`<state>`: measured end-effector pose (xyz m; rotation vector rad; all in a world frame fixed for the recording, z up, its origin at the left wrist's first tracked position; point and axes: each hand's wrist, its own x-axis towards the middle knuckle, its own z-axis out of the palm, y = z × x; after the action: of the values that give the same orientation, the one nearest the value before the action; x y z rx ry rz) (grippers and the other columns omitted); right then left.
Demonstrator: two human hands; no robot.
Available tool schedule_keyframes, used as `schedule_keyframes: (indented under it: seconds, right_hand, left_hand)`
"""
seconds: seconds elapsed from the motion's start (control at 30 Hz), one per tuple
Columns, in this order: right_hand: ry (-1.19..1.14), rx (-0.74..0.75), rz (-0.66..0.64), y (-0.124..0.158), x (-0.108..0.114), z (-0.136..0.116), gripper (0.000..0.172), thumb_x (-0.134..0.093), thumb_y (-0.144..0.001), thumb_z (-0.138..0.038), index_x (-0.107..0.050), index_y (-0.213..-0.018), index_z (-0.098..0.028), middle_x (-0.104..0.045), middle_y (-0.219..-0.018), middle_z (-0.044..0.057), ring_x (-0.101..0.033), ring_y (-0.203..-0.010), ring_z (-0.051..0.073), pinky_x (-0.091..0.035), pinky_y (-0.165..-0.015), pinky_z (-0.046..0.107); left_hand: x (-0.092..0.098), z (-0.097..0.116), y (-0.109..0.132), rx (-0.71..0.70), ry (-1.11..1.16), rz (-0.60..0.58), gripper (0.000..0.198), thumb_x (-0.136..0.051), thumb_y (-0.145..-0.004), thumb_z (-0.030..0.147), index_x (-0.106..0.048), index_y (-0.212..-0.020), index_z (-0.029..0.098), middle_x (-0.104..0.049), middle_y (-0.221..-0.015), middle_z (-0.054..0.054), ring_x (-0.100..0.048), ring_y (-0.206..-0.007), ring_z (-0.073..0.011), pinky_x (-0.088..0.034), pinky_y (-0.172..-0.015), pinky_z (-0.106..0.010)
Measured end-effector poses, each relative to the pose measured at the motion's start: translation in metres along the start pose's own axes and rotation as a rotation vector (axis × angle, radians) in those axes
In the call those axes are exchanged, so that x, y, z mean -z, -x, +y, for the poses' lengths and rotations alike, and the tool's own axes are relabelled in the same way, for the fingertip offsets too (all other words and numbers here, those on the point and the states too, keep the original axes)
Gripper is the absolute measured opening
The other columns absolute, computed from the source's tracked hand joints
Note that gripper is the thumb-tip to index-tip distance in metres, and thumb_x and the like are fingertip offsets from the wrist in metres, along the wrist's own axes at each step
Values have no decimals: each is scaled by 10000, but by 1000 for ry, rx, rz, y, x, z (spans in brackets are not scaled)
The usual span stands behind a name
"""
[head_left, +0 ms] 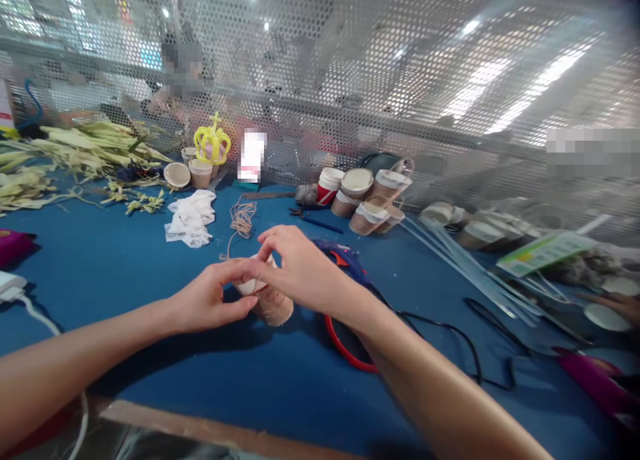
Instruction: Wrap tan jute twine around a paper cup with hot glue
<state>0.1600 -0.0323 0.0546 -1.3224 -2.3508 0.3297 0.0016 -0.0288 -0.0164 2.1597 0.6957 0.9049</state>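
A small cup [277, 305] with a brown, fabric-like wrap and a white end lies tilted on the blue table between my hands. Around its white part curl the fingers of my left hand [207, 297], with the thumb along the wrapped side. My right hand [293, 263] is bent over the cup from above, fingers drawn together in a pinch; what lies between the fingertips is hidden. Thin brown twine [243, 219] lies in a loose coil just beyond, and its strand runs toward the cup and my fingers.
A blue glue gun [350, 260] and a red ring [345, 353] lie beside my right forearm, with black cable nearby. Pliers [317, 221], wrapped cups [370, 215] and clear glue sticks [465, 267] lie behind. White cloth [191, 219] and corn husks [90, 147] are left. Perforated metal screen [320, 113] stands behind.
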Motion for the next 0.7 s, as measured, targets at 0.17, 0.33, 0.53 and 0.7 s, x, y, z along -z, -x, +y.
schedule_keyframes:
  seconds: [0.17,0.33,0.53,0.7]
  right_hand:
    - [-61,-43,-114,-9,-5,-6,244,-574,-732,-259,-511,-520,-157,-593,-639,28,-543,-636,140,-392,-574,251]
    - [-488,-119,80,9,1,8,135,-541,-761,-238,-543,-650,-162,-618,-907,57,-564,-893,160,-411,-805,297]
    - [-624,-234,202,37,3,15,163,-558,-756,-278,-527,-629,-181,-626,-889,42,-574,-852,159,-425,-795,303]
    - [-649,-278,243,46,1,17,148,-552,-761,-298,-533,-658,-192,-636,-891,37,-575,-815,152,-437,-765,297]
  left_hand:
    - [1,-3,0,30,4,25,80,-536,-746,184,-555,-803,132,-601,-799,-33,-542,-742,-139,-446,-697,-248]
    - [4,1,-1,144,126,-46,130,-519,-760,219,-563,-824,115,-593,-760,-25,-525,-701,-131,-431,-670,-244]
    - [4,5,-1,221,225,-68,102,-513,-760,220,-536,-749,121,-595,-706,-15,-531,-672,-127,-427,-652,-242]
    - [4,7,-1,225,185,-63,111,-524,-744,235,-532,-729,126,-574,-692,-8,-514,-664,-127,-415,-633,-237]
